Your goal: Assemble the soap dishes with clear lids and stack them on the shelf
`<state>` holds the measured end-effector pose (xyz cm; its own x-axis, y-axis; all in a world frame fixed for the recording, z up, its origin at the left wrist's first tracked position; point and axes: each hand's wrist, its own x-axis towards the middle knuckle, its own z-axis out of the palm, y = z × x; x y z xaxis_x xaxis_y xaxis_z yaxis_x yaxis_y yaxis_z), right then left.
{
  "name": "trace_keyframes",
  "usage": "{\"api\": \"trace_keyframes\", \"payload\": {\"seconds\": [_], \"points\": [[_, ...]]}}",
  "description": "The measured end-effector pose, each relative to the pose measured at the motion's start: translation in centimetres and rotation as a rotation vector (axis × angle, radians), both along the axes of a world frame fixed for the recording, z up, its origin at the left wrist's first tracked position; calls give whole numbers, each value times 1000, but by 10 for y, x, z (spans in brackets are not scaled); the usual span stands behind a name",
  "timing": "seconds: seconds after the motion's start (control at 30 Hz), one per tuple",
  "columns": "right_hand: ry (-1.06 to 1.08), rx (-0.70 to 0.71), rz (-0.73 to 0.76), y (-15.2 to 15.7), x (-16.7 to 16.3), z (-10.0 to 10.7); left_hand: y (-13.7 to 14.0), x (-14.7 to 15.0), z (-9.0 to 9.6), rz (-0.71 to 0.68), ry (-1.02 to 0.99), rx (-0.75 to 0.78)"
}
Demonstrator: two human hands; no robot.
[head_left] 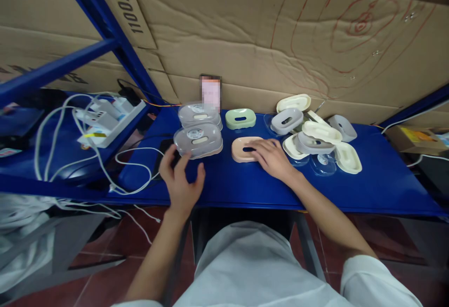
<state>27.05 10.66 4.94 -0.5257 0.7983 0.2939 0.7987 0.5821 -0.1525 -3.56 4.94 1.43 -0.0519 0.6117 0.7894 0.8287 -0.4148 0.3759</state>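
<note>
I see smooth, glossy plastic in the peach dish [238, 151] and front translucent lid [210, 146], creased matt cardboard [228, 31], cloth in my sleeve [372, 281].

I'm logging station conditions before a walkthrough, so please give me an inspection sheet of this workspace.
Surface: blue table against a cardboard wall.
Job's things: peach dish near the middle; green dish behind it; two clear-lidded dishes to the left.
Clutter: mixed pile of cream and grey pieces with clear lids at right; phone-like device upright at the back, screen blurred.
Hands: left hand spread at the nearer lidded dish, contact unclear; right hand over the peach dish's right end, grip unclear.
Cables: white cables at left, by a power strip with plugs.
Surroundings: blue frame at left; red floor tiles below.
</note>
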Motion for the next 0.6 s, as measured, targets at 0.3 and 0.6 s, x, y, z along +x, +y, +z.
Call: {"api": "trace_keyframes", "payload": {"seconds": [0.3, 0.6], "points": [[-242, 51, -350, 66, 11, -2, -1, 60, -2, -463, 421, -413], [-286, 12, -400, 56, 14, -11, -16, 44, -8, -365, 359, -387]]}}
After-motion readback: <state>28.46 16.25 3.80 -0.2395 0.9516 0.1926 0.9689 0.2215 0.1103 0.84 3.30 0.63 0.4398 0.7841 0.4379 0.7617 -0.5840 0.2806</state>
